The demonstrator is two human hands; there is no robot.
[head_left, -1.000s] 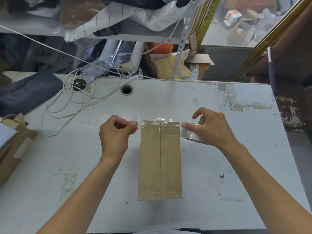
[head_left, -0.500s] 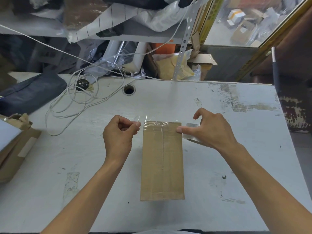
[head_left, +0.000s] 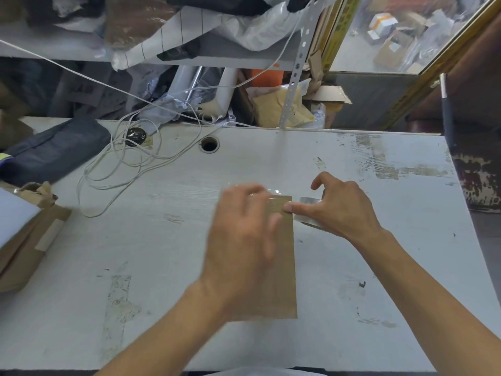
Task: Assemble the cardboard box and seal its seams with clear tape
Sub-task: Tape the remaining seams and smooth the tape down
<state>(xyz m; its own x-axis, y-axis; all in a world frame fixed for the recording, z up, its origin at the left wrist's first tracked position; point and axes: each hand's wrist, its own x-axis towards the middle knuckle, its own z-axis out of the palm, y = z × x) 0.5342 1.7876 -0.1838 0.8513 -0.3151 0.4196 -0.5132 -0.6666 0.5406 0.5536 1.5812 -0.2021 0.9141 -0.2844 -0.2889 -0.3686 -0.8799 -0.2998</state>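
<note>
Flat brown cardboard box (head_left: 282,267) lies mid-table (head_left: 352,335) on worn white top. Left hand (head_left: 241,240), blurred, fingers spread flat over far end, likely smoothing clear tape (head_left: 273,191). Right hand (head_left: 339,210) grips tape roll (head_left: 310,202) beside box, forefinger pinning corner.

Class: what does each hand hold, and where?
Right hand grips the clear tape roll around its rim. Left hand lies blurred over the cardboard box; its hold cannot be told.
</note>
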